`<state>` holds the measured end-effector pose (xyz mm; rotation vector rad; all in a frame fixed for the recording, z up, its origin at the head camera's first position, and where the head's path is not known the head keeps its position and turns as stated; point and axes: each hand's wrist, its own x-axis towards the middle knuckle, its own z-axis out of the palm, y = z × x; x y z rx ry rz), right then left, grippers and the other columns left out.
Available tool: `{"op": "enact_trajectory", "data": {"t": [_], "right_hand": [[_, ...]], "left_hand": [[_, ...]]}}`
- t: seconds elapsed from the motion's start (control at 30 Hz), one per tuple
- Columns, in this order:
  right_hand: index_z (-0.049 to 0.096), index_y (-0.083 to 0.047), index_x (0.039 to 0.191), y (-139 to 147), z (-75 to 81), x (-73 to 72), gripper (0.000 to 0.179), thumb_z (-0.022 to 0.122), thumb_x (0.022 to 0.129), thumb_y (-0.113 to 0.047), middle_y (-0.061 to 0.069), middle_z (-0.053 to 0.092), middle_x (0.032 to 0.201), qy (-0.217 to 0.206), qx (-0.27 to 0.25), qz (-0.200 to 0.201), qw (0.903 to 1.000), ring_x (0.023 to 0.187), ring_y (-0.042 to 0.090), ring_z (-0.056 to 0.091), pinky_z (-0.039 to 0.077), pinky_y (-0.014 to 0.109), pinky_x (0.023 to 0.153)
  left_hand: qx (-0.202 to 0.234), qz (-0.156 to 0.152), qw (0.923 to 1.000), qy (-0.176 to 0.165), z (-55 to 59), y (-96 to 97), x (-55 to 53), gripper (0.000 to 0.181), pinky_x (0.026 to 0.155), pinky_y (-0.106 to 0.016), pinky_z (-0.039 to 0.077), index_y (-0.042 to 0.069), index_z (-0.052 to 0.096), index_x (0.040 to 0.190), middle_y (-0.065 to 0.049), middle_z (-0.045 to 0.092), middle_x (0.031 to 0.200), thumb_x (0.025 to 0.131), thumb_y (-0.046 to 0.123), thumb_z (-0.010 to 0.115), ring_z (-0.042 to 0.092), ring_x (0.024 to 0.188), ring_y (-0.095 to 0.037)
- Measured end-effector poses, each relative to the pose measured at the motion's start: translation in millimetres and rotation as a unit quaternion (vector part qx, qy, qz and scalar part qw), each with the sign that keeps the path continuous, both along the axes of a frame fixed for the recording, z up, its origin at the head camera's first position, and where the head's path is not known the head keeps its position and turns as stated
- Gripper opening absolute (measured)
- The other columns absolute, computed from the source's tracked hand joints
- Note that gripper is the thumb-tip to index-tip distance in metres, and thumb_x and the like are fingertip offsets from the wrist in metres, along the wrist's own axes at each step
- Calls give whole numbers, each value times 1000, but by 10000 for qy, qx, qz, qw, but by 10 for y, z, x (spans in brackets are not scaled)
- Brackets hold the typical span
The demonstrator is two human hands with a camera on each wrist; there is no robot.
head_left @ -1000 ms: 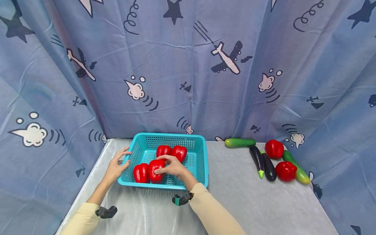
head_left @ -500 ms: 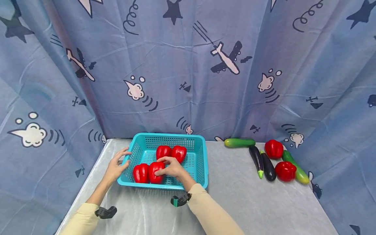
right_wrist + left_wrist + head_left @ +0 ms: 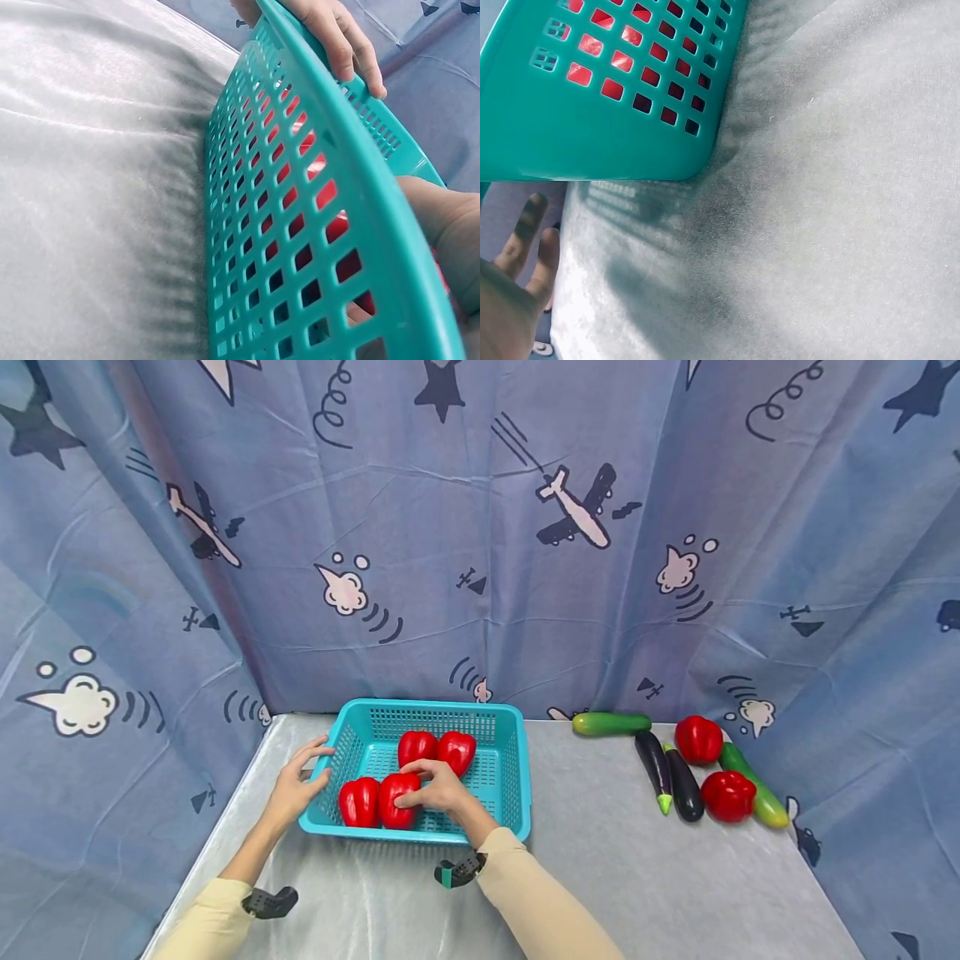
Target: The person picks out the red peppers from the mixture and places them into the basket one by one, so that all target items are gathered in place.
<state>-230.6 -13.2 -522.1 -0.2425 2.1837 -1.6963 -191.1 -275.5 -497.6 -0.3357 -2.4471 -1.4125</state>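
Note:
A turquoise plastic basket [image 3: 375, 833] with holed walls holds several red bell peppers. My right hand [image 3: 444, 789] reaches in over the near side and grips the front red bell pepper [image 3: 390, 800], thumb in front and fingers over its top. Just left of that one stands another bell pepper [image 3: 357, 802], and two more bell peppers [image 3: 417, 748] sit behind. At the basket's left rim is my left hand [image 3: 292, 783], fingers spread and fairly straight, with fingertips at the edge. In the right wrist view the basket wall [image 3: 345, 142] partly hides the right hand [image 3: 450, 217].
On the right of the grey-covered table [image 3: 600, 860] lie a green cucumber [image 3: 611, 723], two eggplants [image 3: 654, 768], two red bell peppers [image 3: 729, 797] and another cucumber [image 3: 757, 789]. A patterned blue curtain [image 3: 465, 527] hangs behind and at both sides.
The gripped bell pepper and my right hand have lowered slightly toward the near side, beside the front-left pepper, then held still. My left hand stays at the rim.

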Motion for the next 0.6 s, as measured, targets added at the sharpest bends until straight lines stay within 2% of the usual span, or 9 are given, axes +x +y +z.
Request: {"op": "enact_trajectory", "data": {"t": [0.07,0.37,0.6], "right_hand": [[73,-11,118,-6,4,0,46,89,75,-3,8,59,110,25,37,2,10000,107,31,53,59,42,75],[73,-10,117,-13,5,7,47,89,74,-3,8,60,110,136,224,8,9997,115,39,53,59,42,75],[73,-7,117,-8,19,10,44,88,76,-2,8,61,111,112,169,34,9998,115,39,53,59,41,75]], "left_hand": [[11,20,10000,-33,12,4,7,31,87,-36,51,-14,62,121,-35,45,143,90,-16,62,44,130,-50],[130,-52,9999,41,-11,-5,-1,31,87,-27,50,-15,62,121,-36,45,143,90,-17,62,43,130,-51],[149,-58,9999,66,-19,-8,-8,31,86,-23,49,-15,62,121,-36,45,143,90,-18,62,43,130,-51]]}}
